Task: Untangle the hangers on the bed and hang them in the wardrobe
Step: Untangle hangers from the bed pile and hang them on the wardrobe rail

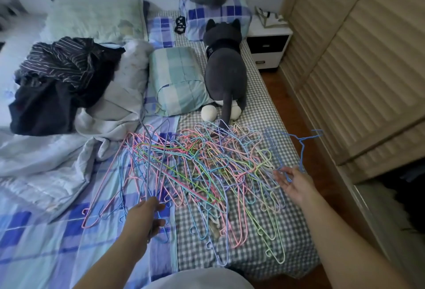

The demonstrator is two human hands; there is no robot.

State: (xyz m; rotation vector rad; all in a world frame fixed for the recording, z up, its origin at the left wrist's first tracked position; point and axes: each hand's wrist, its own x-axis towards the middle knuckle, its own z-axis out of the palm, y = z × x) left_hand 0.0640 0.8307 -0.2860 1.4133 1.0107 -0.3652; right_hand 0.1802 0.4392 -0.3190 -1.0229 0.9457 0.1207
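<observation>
A tangled heap of thin pastel wire hangers [207,169] in pink, blue, green and yellow lies on the bed [259,113]. My left hand [147,217] grips a bunch of hangers [149,169] at the heap's left edge; their long wires rise away from me. My right hand [292,180] pinches a blue hanger [299,146] at the heap's right side, lifted off the bed with its far end reaching toward the wardrobe. The wardrobe [358,63] with beige slatted doors stands along the right; its near section [395,196] looks dark and open.
A grey plush cat [224,70] lies just behind the heap, its tail touching the hangers. A green checked pillow [179,81], crumpled dark clothes [62,81] and a white quilt [41,162] fill the left. A white bedside table [269,44] stands beyond a narrow wooden floor strip [287,104].
</observation>
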